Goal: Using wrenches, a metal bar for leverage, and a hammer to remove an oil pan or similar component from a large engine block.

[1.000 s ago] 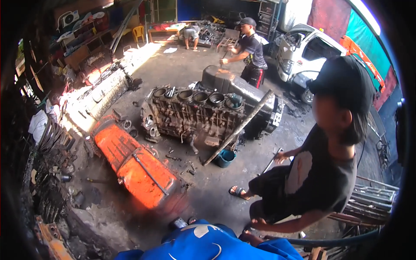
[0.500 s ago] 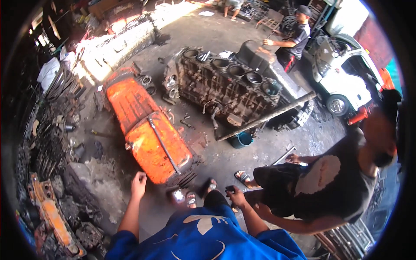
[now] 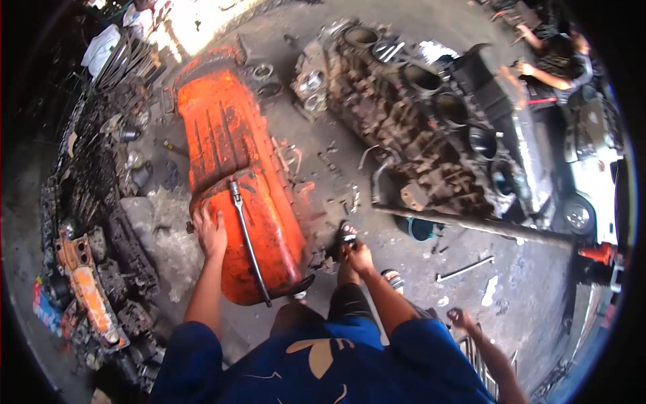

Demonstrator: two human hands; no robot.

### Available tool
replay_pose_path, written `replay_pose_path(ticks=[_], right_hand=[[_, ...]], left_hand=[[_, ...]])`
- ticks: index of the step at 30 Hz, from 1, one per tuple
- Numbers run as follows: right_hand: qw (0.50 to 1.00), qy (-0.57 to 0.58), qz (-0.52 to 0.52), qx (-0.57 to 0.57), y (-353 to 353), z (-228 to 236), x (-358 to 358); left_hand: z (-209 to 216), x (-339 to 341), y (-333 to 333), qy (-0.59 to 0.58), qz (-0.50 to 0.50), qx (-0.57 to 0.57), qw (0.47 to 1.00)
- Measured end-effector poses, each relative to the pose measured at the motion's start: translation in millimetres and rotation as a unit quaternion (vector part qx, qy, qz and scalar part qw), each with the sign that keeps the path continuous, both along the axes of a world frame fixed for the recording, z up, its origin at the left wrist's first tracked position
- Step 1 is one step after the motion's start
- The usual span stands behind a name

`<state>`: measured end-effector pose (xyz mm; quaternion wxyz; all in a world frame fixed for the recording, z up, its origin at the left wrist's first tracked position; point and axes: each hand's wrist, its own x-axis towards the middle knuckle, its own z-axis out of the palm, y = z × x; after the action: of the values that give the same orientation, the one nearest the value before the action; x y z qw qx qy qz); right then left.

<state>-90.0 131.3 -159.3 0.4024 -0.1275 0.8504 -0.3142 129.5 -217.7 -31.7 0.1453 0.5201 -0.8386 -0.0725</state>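
My left hand [image 3: 210,233] lies with fingers spread on the left edge of a large orange oil pan [image 3: 219,138], its paint worn and greasy. A long steel breaker bar [image 3: 248,246] rests along the top of the pan, just right of that hand and apart from it. My right hand [image 3: 360,258] hangs in front of my right leg, beyond the pan's near right side. Its fingers are closed round something small and dark, too hidden to name.
A big engine block [image 3: 410,135] with open cylinders stands to the right. A long pole [image 3: 471,226] lies by its near side, above a teal bucket [image 3: 420,229]. On the floor is a metal bar [image 3: 464,269]. A co-worker's hand [image 3: 460,319] reaches in at lower right. Scrap parts line the left.
My left hand has come down onto the oil pan and its fingers have spread. The view has turned and moved closer to the pan. The co-worker's body has mostly left the picture.
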Motion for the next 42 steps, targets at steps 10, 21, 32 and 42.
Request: replay_pose_path(ticks=[10, 21, 32, 42], right_hand=[[0.986, 0.015, 0.153, -0.066, -178.8, -171.8, -42.0], [0.961, 0.042, 0.251, -0.106, -262.4, -161.0, -25.3], [0.989, -0.089, 0.041, -0.112, -224.4, -281.7, -25.3], [0.931, 0.001, 0.178, -0.317, -228.2, -228.5, -25.6]], left_hand=[[-62.0, -32.2, -11.6, -0.119, 0.088, -0.054, 0.987], [-43.2, -24.0, -18.9, -0.114, 0.076, -0.045, 0.990], [-41.7, -42.5, -20.2, -0.114, 0.076, -0.032, 0.990], [-42.8, -30.4, -16.5, -0.141, 0.078, -0.043, 0.986]])
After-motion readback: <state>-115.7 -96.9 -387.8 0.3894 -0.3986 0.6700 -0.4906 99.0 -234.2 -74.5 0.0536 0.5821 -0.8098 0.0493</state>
